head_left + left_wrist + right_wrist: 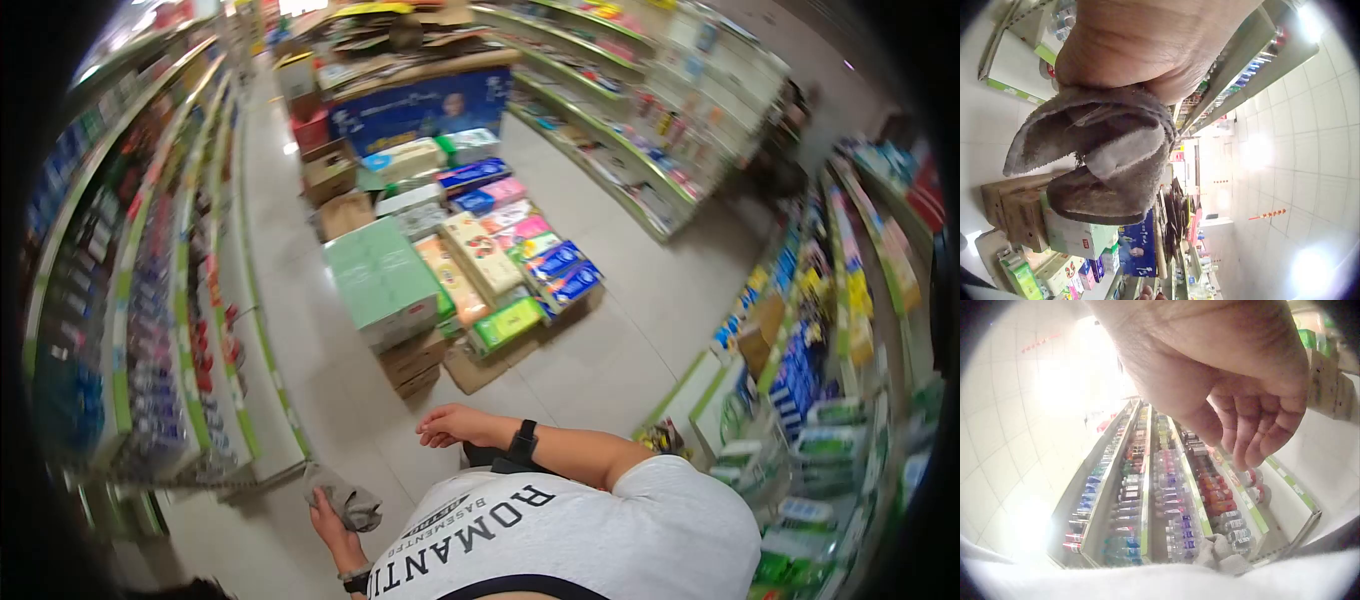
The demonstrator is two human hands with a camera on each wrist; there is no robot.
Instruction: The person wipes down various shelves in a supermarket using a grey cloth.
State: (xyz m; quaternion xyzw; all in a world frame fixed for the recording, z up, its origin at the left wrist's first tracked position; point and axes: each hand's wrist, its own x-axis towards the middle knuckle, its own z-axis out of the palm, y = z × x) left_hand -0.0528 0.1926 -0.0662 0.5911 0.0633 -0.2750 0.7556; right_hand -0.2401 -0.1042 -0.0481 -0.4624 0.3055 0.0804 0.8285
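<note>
Gripping a grey cloth (pixel 352 502) low at my left side, my left fingers (pixel 320 498) are clenched on it near the end of the bottle shelves (pixel 265 425). My right fingers (pixel 432 428) hang loosely curled, released, just beyond my shirt (pixel 600 520); ahead are a green-topped box (pixel 385 270) and packs of tissues (pixel 480 255).

Bright ceiling lts, glare; fisheye edges, head-view blur.

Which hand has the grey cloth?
The left hand: it grips the grey cloth. The right hand holds nothing, its fingers loosely bent.
</note>
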